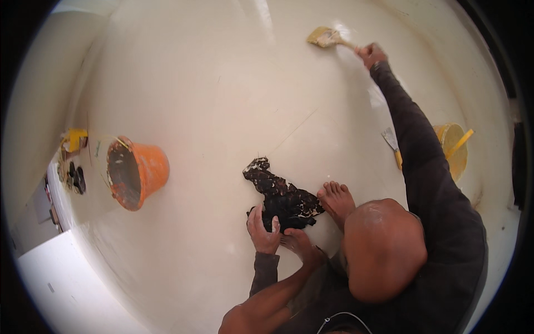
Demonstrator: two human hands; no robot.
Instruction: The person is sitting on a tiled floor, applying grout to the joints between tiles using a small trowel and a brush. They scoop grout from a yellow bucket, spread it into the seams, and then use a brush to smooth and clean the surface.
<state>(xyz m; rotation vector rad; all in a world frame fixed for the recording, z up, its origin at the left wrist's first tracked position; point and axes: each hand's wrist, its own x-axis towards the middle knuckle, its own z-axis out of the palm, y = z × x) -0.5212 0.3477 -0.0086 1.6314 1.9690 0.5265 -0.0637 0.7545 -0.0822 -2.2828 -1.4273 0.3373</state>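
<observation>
My right hand [371,55], at the end of my outstretched arm, is closed round the wooden handle of a wide paintbrush [325,37]. The brush's yellowish bristles point left, against or just above the pale, smooth surface. Down near my feet, my left hand [263,231] rests at the left edge of a crumpled black cloth with pale patches [278,195]. Its thumb stands apart from the fingers, and some fingertips are hidden by the cloth. The cloth lies on the floor in front of my bare feet [336,201].
An orange bucket [153,170] with a stained inside lies tilted toward the left. A yellow container [456,158] and a scraper with a yellow handle [393,146] are beyond my right arm. Dark footwear [77,178] and a yellow item [76,139] sit at the far left.
</observation>
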